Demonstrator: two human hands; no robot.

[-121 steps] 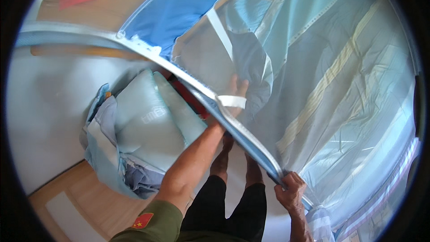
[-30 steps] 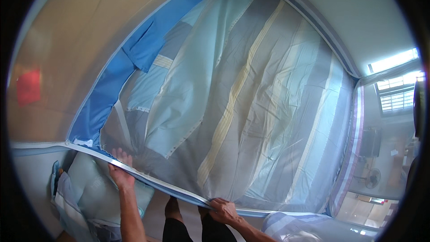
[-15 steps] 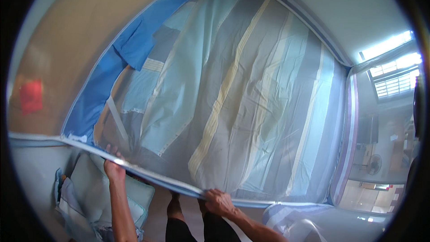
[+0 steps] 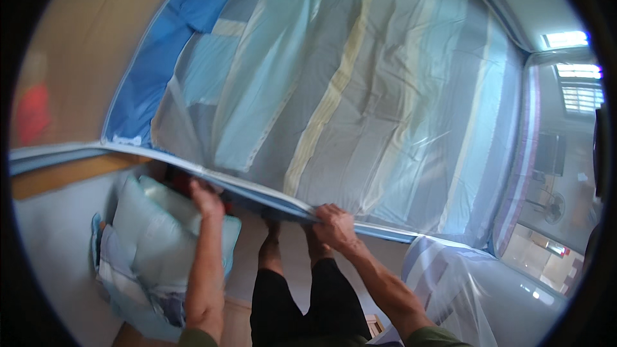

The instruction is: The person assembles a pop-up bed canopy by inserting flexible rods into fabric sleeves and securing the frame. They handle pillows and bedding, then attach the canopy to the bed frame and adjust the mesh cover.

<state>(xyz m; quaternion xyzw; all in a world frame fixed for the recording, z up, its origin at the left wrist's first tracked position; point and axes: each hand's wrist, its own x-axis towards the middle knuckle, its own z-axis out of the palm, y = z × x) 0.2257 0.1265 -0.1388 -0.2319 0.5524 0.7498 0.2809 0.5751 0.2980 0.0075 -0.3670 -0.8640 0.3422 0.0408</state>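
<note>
A striped bed sheet (image 4: 328,103) in grey, pale teal and cream lies wrinkled behind a sheer mosquito net. Along the net's near side runs a pale and blue edge (image 4: 283,200). My right hand (image 4: 335,225) is closed round this edge, right of the middle, with its fingertips hidden. Just under the edge, further left, my left hand (image 4: 207,199) is smeared by motion, and whether it grips anything does not show. Blue fabric (image 4: 151,90) borders the sheet on the left, folded over near the top.
Pale teal pillows (image 4: 154,225) and crumpled cloth (image 4: 119,257) stand at lower left, below a wooden rail (image 4: 71,173). Striped sheer netting (image 4: 450,276) hangs at lower right. A fan (image 4: 551,209) and a bright window (image 4: 578,87) are at the far right. My legs (image 4: 292,302) stand close to the bed.
My view has shifted, so the bed sits higher and more of my legs shows. My left hand has come off the top of the edge and dropped below it. My right hand keeps its grip.
</note>
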